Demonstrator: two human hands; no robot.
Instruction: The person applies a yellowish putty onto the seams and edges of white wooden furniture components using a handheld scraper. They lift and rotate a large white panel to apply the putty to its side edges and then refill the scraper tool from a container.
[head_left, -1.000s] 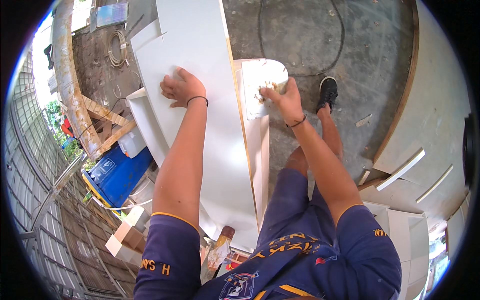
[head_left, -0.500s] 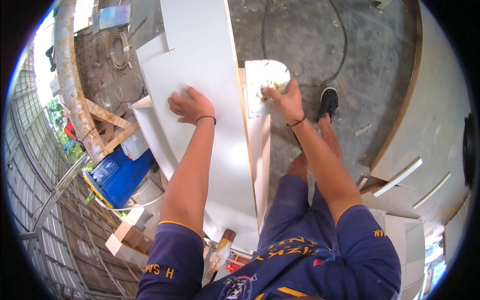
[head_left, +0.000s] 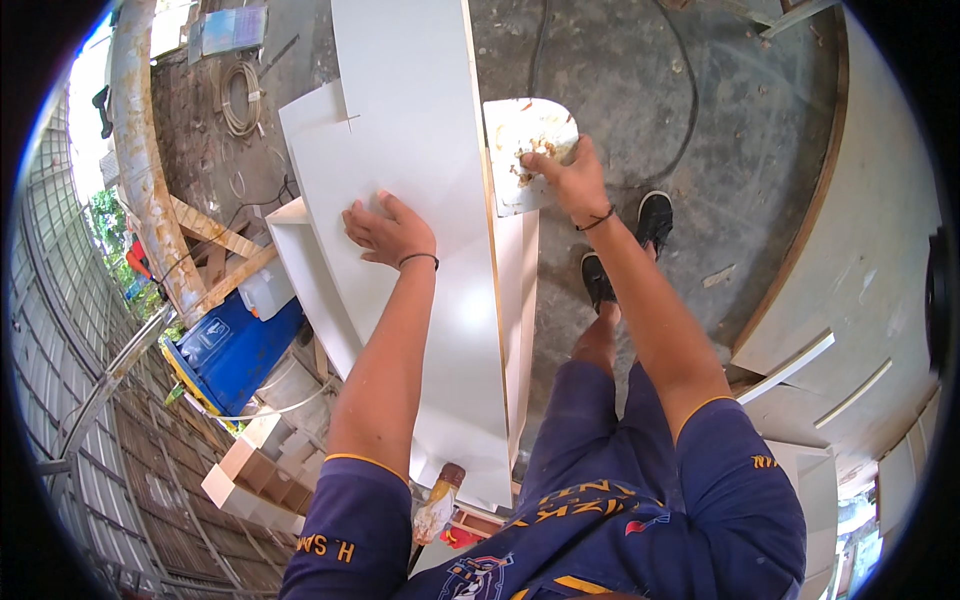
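Observation:
A long white panel [head_left: 410, 120] lies lengthwise before me. My left hand [head_left: 392, 232] rests on its top face with the fingers spread, holding nothing. At the panel's right edge my right hand [head_left: 572, 180] grips a flat white plate [head_left: 512, 125] with rounded far corner and brown smears. The thumb lies on top of the plate and the other fingers are mostly hidden beneath it. The plate's left side meets or nearly meets the panel's brown raw edge [head_left: 492, 215]; I cannot tell whether they touch.
White box-like cabinet parts [head_left: 300, 250] stand under the panel. A bottle with brown contents [head_left: 440, 500] is near my body. At left are a blue bin [head_left: 235, 345] and a coiled cable [head_left: 240, 100]. A black cable [head_left: 690, 100] crosses the concrete floor; a large board [head_left: 860, 200] stands right.
My right hand and the white plate have moved a little farther away along the panel's edge. The left hand sits slightly nearer. Both my shoes now show.

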